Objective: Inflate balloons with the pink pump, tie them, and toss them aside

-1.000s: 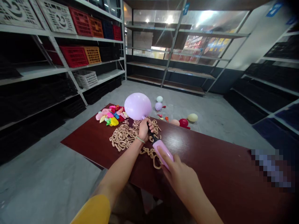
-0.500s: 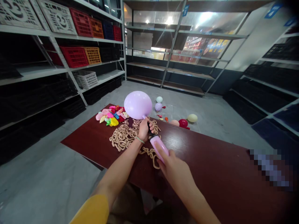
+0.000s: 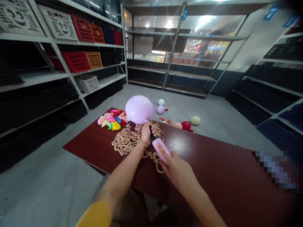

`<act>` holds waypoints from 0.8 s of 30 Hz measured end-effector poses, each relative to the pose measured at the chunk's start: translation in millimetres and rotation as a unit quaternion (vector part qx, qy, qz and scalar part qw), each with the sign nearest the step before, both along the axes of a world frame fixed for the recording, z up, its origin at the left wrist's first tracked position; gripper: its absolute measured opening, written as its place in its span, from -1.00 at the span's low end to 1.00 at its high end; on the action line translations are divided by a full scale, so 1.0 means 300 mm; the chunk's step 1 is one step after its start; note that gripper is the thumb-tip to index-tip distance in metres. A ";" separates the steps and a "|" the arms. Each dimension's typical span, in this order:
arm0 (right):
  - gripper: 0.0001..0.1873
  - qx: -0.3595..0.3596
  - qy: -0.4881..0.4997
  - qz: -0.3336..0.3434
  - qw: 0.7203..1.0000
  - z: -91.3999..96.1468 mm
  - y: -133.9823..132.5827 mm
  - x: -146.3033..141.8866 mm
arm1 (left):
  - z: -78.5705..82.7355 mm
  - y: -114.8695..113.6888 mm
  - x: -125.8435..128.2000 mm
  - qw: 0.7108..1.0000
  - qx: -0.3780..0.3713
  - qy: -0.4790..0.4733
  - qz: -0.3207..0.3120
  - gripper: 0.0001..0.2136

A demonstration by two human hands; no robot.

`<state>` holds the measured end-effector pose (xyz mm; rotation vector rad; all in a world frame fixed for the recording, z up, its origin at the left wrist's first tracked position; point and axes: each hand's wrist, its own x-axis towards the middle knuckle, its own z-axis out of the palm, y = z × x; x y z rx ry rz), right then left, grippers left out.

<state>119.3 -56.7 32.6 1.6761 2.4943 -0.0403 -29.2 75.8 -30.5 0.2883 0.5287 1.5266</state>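
A blown-up lilac balloon hovers over the far side of the table, its neck pointing down toward me. My left hand is closed round that neck and the black front end of a hand pump. The nozzle itself is hidden in my fingers. Wrapped round the pump's pink barrel is my right hand, its thumb lying along the top. Beneath and beside my left hand, tan curly, rope-like strands lie in a heap. Behind them is a pile of limp, coloured balloons.
The dark red-brown table has a blurred-out object at its right. On the floor beyond lie a red balloon, a pale yellow balloon and several others. Shelves with crates stand left; more racks line the back and right.
The view has shifted slightly, so the table and floor things sit a little lower. Both hands keep their holds; the balloon looks about the same size.
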 end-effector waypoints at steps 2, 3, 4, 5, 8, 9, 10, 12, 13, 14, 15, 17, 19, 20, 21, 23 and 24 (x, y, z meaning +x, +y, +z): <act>-0.32 0.005 -0.017 0.004 1.000 0.001 -0.048 0.028 | -0.002 0.005 -0.008 1.000 -0.002 -0.006 0.001 -0.81; -0.32 0.005 -0.021 0.008 1.000 0.006 -0.070 0.044 | -0.002 0.008 -0.012 1.000 -0.004 -0.012 -0.001 -0.81; -0.31 0.008 -0.023 0.012 1.000 0.012 -0.085 0.058 | -0.002 0.009 -0.015 1.000 -0.005 -0.018 -0.001 -0.80; -0.30 0.008 -0.023 0.017 1.000 0.019 -0.090 0.068 | -0.002 0.009 -0.017 1.000 -0.006 -0.023 -0.003 -0.80; -0.28 0.001 -0.026 0.024 0.999 0.035 -0.050 0.057 | 0.000 0.003 -0.011 1.000 -0.007 -0.027 -0.002 -0.80; -0.29 -0.002 -0.026 0.022 0.999 0.035 -0.026 0.044 | 0.002 0.000 -0.006 1.000 -0.006 -0.025 -0.002 -0.80; -0.30 -0.003 -0.023 0.020 1.000 0.032 -0.002 0.028 | 0.003 -0.003 -0.002 1.000 -0.005 -0.022 -0.004 -0.80; -0.32 -0.003 -0.015 0.015 1.000 0.025 0.029 0.004 | 0.007 -0.008 0.004 1.000 -0.007 -0.016 -0.008 -0.80; -0.33 -0.002 -0.013 0.014 1.000 0.022 0.031 -0.001 | 0.009 -0.009 0.005 1.000 -0.010 -0.014 -0.009 -0.80; -0.33 -0.002 -0.015 0.013 1.000 0.022 0.024 -0.001 | 0.010 -0.008 0.004 1.000 -0.014 -0.012 -0.008 -0.79; -0.32 -0.004 -0.020 0.012 1.000 0.024 0.009 0.005 | 0.010 -0.007 0.001 1.000 -0.018 -0.011 -0.007 -0.80; -0.30 -0.007 -0.033 0.013 0.999 0.036 -0.030 0.024 | 0.008 -0.001 -0.007 1.000 -0.018 -0.013 -0.008 -0.80; -0.29 -0.010 -0.041 0.017 0.999 0.048 -0.058 0.037 | 0.002 0.004 -0.015 1.000 -0.013 -0.016 -0.009 -0.82; -0.29 -0.011 -0.043 0.017 0.999 0.051 -0.061 0.035 | -0.001 0.006 -0.017 1.000 -0.012 -0.015 -0.007 -0.82; -0.29 -0.012 -0.043 0.017 0.999 0.049 -0.056 0.028 | -0.003 0.007 -0.018 1.000 -0.011 -0.012 -0.003 -0.82; -0.30 -0.011 -0.037 0.011 0.999 0.032 -0.026 0.001 | -0.007 0.008 -0.019 1.000 -0.008 0.002 0.008 -0.80; -0.30 -0.010 -0.030 0.008 0.999 0.017 -0.007 -0.012 | -0.008 0.009 -0.019 1.000 -0.005 0.011 0.013 -0.79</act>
